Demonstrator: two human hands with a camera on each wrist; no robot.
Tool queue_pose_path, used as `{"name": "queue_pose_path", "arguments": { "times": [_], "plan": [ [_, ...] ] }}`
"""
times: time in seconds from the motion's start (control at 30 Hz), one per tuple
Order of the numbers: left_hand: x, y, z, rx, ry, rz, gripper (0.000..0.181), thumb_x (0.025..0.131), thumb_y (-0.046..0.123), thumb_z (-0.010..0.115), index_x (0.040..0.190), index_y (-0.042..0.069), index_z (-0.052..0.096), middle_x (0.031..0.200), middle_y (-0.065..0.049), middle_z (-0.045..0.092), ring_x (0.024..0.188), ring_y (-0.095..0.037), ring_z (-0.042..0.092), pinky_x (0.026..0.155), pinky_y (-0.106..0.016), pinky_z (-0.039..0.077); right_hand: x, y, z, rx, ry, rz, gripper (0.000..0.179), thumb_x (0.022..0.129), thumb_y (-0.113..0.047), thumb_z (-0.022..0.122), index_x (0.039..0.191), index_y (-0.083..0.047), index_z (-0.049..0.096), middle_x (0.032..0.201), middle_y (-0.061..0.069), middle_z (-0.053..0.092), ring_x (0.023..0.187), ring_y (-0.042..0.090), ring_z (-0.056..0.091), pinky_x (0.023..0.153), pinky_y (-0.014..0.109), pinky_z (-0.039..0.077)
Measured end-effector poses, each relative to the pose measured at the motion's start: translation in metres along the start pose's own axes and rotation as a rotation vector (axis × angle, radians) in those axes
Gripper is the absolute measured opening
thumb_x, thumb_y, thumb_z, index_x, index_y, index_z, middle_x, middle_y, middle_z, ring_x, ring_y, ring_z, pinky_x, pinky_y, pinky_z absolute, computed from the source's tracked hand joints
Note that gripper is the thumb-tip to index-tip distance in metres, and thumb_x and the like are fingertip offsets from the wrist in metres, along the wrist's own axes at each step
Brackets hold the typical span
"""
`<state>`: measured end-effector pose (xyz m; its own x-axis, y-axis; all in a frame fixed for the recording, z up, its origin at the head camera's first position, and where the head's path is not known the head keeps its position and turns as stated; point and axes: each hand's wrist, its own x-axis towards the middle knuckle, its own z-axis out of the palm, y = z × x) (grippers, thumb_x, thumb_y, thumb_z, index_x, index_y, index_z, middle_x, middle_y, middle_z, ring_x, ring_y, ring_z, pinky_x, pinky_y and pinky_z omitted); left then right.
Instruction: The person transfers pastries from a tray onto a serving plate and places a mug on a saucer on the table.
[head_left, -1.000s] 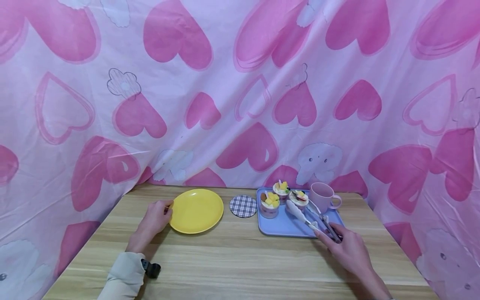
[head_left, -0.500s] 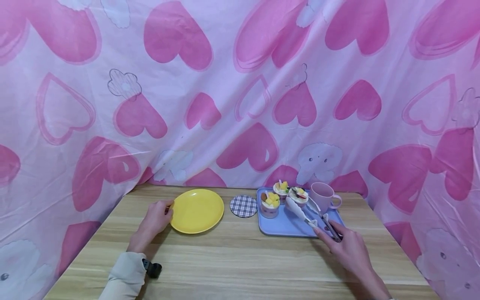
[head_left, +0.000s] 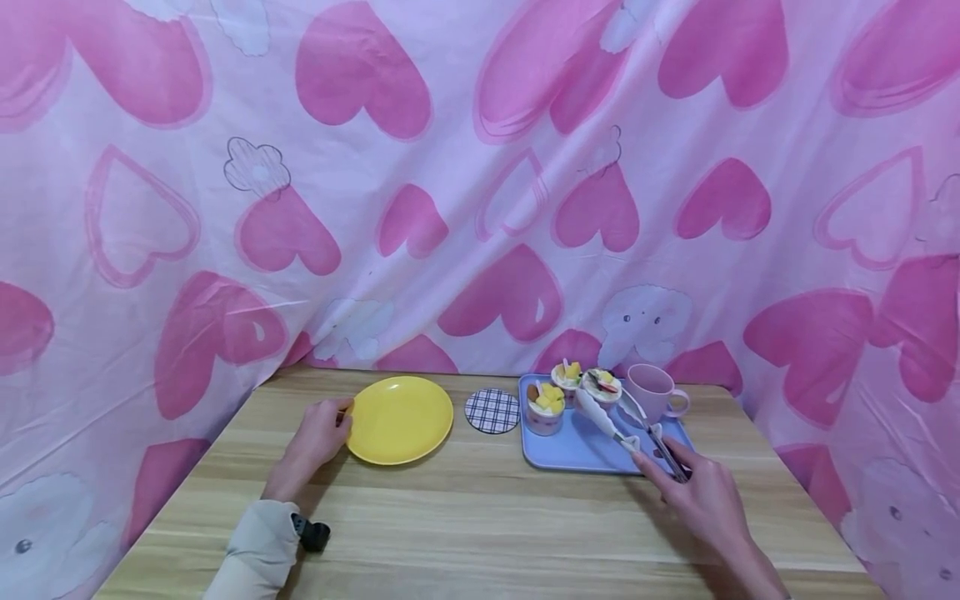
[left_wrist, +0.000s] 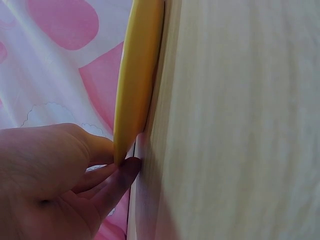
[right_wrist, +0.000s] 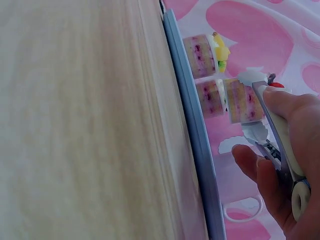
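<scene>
My left hand (head_left: 315,437) pinches the left rim of a round yellow plate (head_left: 400,421), thumb above and fingertips under the edge. In my right hand (head_left: 707,497) is a pair of metal tongs (head_left: 666,454) with pale tips. Those tips clasp a clear dessert cup (head_left: 602,386) topped with cream and fruit; the right wrist view shows this layered cup (right_wrist: 244,100) raised above the tray. Two more dessert cups, one in front (head_left: 544,410) and one behind (head_left: 566,380), stand on the blue tray (head_left: 558,454), their tops bearing yellow fruit cubes.
A pink mug (head_left: 649,392) stands at the tray's back right, close beside the tongs. Between plate and tray lies a round plaid coaster (head_left: 492,411). A pink heart-patterned cloth (head_left: 465,167) hangs behind the wooden table (head_left: 480,533).
The dessert cup in the tongs has risen a little from the tray. My left hand stays at the plate's rim. The head view has shifted slightly.
</scene>
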<state>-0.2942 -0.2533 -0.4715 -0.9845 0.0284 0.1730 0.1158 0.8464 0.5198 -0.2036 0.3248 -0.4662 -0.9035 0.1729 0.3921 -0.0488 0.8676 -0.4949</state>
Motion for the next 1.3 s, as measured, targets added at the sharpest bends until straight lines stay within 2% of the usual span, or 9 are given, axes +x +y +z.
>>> {"name": "queue_pose_path", "arguments": {
  "times": [0.23, 0.37, 0.43, 0.67, 0.73, 0.87, 0.9, 1.07, 1.3],
  "plan": [
    [0.000, -0.001, -0.001, 0.005, -0.003, -0.001, 0.042, 0.095, 0.003, 0.059, 0.136, -0.008, 0.057, 0.130, -0.028, 0.064, 0.100, -0.030, 0.062, 0.089, -0.047, 0.060, 0.001, -0.005, 0.000, 0.016, 0.017, -0.009, 0.083, 0.079, -0.067, 0.072, 0.138, -0.010, 0.062, 0.073, 0.004, 0.072, 0.076, 0.022, 0.060, 0.048, 0.025, 0.034],
    [0.000, -0.002, -0.001, 0.008, -0.003, 0.004, 0.042, 0.095, 0.003, 0.059, 0.135, -0.008, 0.057, 0.129, -0.028, 0.064, 0.099, -0.030, 0.062, 0.087, -0.047, 0.060, 0.001, -0.011, 0.001, 0.027, 0.017, -0.009, 0.083, 0.079, -0.068, 0.071, 0.139, -0.011, 0.062, 0.059, -0.009, 0.066, 0.074, 0.018, 0.062, 0.049, 0.024, 0.037],
    [0.000, -0.002, 0.000, 0.010, -0.005, -0.002, 0.042, 0.095, 0.003, 0.059, 0.135, -0.008, 0.058, 0.128, -0.028, 0.065, 0.098, -0.029, 0.062, 0.087, -0.046, 0.060, 0.002, -0.014, 0.001, 0.033, 0.021, -0.014, 0.083, 0.079, -0.068, 0.072, 0.139, -0.011, 0.062, 0.057, -0.010, 0.065, 0.071, 0.017, 0.062, 0.049, 0.024, 0.037],
    [0.001, -0.003, 0.002, 0.004, -0.023, -0.030, 0.044, 0.095, 0.005, 0.059, 0.138, -0.006, 0.056, 0.131, -0.027, 0.063, 0.097, -0.028, 0.061, 0.081, -0.040, 0.061, 0.007, -0.024, 0.000, 0.024, 0.032, -0.014, 0.082, 0.079, -0.069, 0.070, 0.138, -0.012, 0.062, 0.066, 0.004, 0.059, 0.064, 0.018, 0.047, 0.045, 0.025, 0.031],
    [0.001, -0.003, 0.003, 0.003, -0.019, -0.026, 0.043, 0.095, 0.004, 0.059, 0.137, -0.006, 0.057, 0.130, -0.027, 0.064, 0.096, -0.028, 0.061, 0.079, -0.038, 0.060, 0.008, -0.027, 0.000, 0.026, 0.039, -0.023, 0.082, 0.080, -0.068, 0.070, 0.138, -0.012, 0.062, 0.070, 0.007, 0.062, 0.065, 0.019, 0.048, 0.045, 0.025, 0.031],
    [0.001, -0.003, 0.004, 0.009, -0.007, -0.020, 0.042, 0.095, 0.003, 0.059, 0.136, -0.006, 0.058, 0.128, -0.027, 0.065, 0.097, -0.028, 0.061, 0.082, -0.040, 0.060, 0.010, -0.032, 0.001, 0.044, 0.083, -0.066, 0.076, 0.079, -0.064, 0.074, 0.135, -0.013, 0.065, 0.088, 0.018, 0.073, 0.069, 0.021, 0.054, 0.049, 0.024, 0.034],
    [0.001, -0.003, 0.004, 0.009, -0.006, -0.021, 0.042, 0.095, 0.003, 0.059, 0.136, -0.006, 0.058, 0.128, -0.026, 0.065, 0.096, -0.028, 0.061, 0.081, -0.040, 0.060, 0.011, -0.033, 0.001, 0.052, 0.090, -0.075, 0.075, 0.079, -0.063, 0.075, 0.135, -0.013, 0.065, 0.092, 0.018, 0.074, 0.070, 0.021, 0.054, 0.049, 0.024, 0.034],
    [0.001, -0.002, 0.003, -0.001, -0.013, -0.033, 0.043, 0.095, 0.003, 0.058, 0.137, -0.006, 0.057, 0.128, -0.026, 0.065, 0.095, -0.027, 0.060, 0.080, -0.039, 0.060, 0.014, -0.038, 0.004, 0.065, 0.099, -0.101, 0.072, 0.080, -0.061, 0.076, 0.134, -0.015, 0.066, 0.093, 0.015, 0.073, 0.069, 0.020, 0.052, 0.048, 0.024, 0.032],
    [0.000, -0.001, 0.001, -0.005, -0.013, -0.035, 0.043, 0.095, 0.003, 0.059, 0.137, -0.005, 0.058, 0.127, -0.025, 0.066, 0.095, -0.027, 0.060, 0.081, -0.039, 0.060, 0.017, -0.050, 0.009, 0.086, 0.099, -0.144, 0.072, 0.080, -0.060, 0.076, 0.135, -0.015, 0.066, 0.107, 0.018, 0.075, 0.078, 0.023, 0.060, 0.054, 0.023, 0.037]
  ]
}}
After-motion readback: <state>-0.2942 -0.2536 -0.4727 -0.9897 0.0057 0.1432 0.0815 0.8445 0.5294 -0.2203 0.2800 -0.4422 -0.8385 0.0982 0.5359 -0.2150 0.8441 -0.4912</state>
